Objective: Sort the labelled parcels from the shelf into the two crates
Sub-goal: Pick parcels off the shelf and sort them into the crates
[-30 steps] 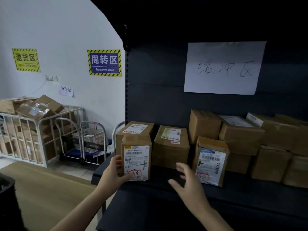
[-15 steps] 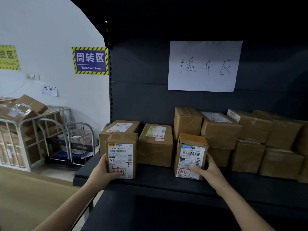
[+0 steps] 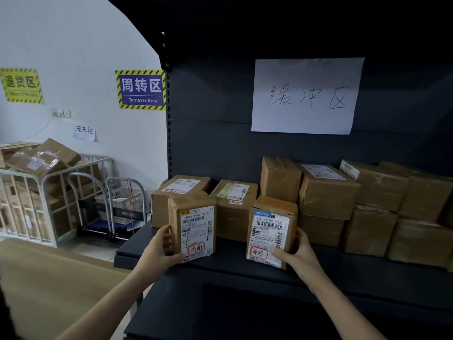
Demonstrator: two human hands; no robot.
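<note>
The main risk we see is a mix-up: with one parcel in each hand and neither crate in view, the two could easily be dropped into the wrong crates, since only a small hand-written mark in a red outline tells them apart. A slip is the second risk, because each box is held by one hand alone at its lower side, and the taped cardboard looks smooth, so a quick swing away from the shelf could tip one loose or knock the other parcels stacked just beside the right one. The left hand curls round the left edge of the left parcel, thumb on the front, and the right hand grips the lower right corner of the right parcel. Both stand upright at the shelf's front edge; we cannot tell whether they are lifted clear. Each is a small brown carton with a white barcode label facing us, slightly creased, and their red-boxed marks differ.
</note>
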